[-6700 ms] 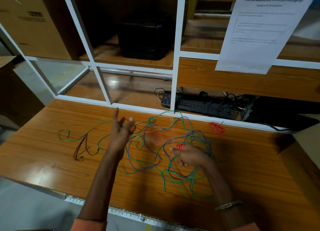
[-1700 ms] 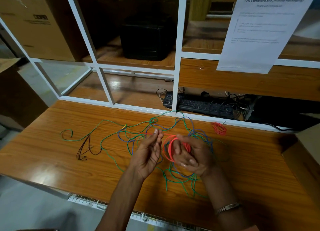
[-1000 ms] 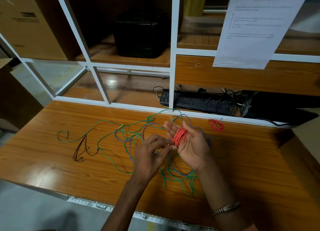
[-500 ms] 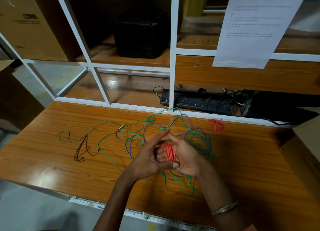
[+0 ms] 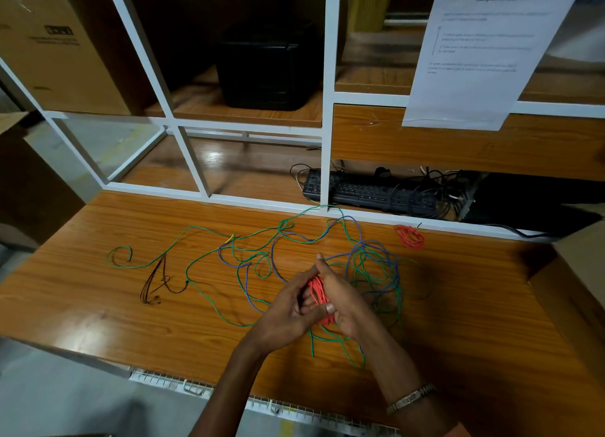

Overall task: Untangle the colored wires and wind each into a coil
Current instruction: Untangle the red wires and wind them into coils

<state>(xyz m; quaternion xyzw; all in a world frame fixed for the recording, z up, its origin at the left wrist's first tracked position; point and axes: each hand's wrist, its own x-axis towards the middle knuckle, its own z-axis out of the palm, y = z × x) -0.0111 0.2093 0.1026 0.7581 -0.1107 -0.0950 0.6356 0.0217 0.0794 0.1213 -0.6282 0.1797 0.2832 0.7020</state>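
**Two hands close on a red coil above the tangle**

Two hands meet over the middle of the wooden bench [image 5: 98, 292], pressing a bundle of red wire [image 5: 319, 297] between them. The right hand [image 5: 343, 300] has its fingers curled round the bundle from the far side, thumb tip laid across the lower strands; the left hand [image 5: 288, 312] pinches the near side, fingertips tucked in against the loops. The red strands run roughly lengthwise between the two palms, part hidden by the fingers (the free end cannot be made out).

Finishing this coil well likely means keeping the loops flat and even under the thumb while the loose end is wrapped or tucked, so the bundle does not spring apart when set down.

Directly beneath and beyond the hands lies the remaining tangle: green wire [image 5: 203, 260] and blue wire [image 5: 360, 240] crossing one another across the bench, not yet separated. A dark brown wire [image 5: 154, 282] sits to the left, touching the green one. Well to the right, near the white shelf frame [image 5: 327, 109], a second red coil [image 5: 409, 237] rests already wound. Behind the frame, a black keyboard [image 5: 370, 194] lies among cables.
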